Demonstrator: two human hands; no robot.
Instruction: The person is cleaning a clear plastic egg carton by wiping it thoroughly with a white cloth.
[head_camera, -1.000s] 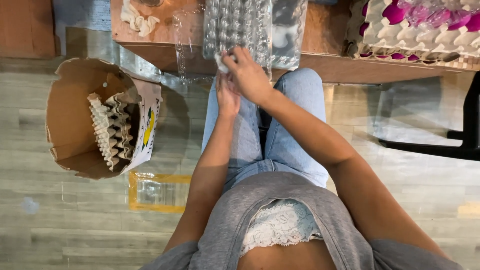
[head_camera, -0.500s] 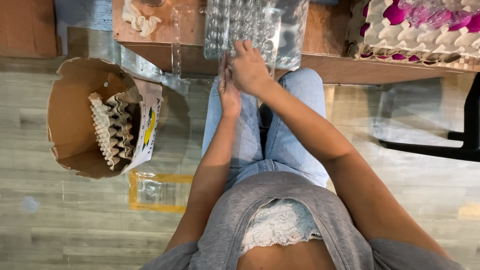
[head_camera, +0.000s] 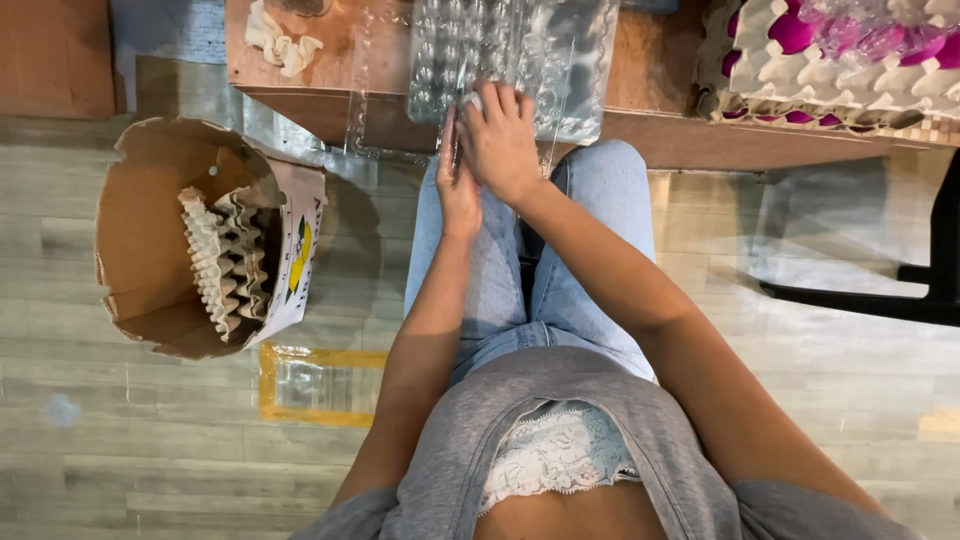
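Wooden desk (head_camera: 680, 135) across the top of the view, carrying everything beyond the grip. Pale plank floor (head_camera: 820, 340) below it, under the knees in blue jeans. Open cardboard box (head_camera: 150, 240) on that floor well left of the grip, with a stack of grey pulp egg trays (head_camera: 225, 260) stood inside. Black chair base (head_camera: 900, 295) far off to the right. White egg tray with purple eggs (head_camera: 830, 50) on the desk, up and right of the grip, well apart from it. Clear plastic egg carton (head_camera: 520, 60) at the near desk edge, right under and just beyond the grip. Clear plastic piece framed in yellow tape (head_camera: 320, 385) on the floor, down and left. Crumpled white scrap (head_camera: 280, 40) on the desk, up and left. Compared with a second ago: both hands up off the lap and onto the carton's near edge, carton itself in the same place. Likely meaning: closing or pressing of the carton's front edge now in hand. Right hand (head_camera: 500, 140) flat on top, fingers spread, pressing rather than clasping. Left hand (head_camera: 455, 185) edge-on just beside it, thumb and fingers pinched on the carton's thin rim; how tightly, not possible to tell.
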